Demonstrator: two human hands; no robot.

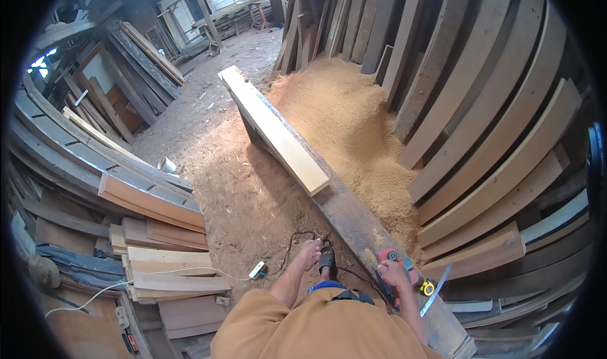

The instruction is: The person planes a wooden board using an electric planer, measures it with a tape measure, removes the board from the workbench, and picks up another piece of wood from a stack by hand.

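- A timber workshop with a dirt floor, a heap of sawdust, and boards leaning along the wall.
- The right hand is clenched around a red power tool, which rests on the dark beam near its close end.
- The left hand reaches down toward the floor beside a black sandal; whether it grips anything cannot be told.
- Just beside the tool lie a yellow tape measure and a saw blade.
- A pale plank lies farther along the beam.
- A white socket block sits on the floor, its cord running over stacked boards.
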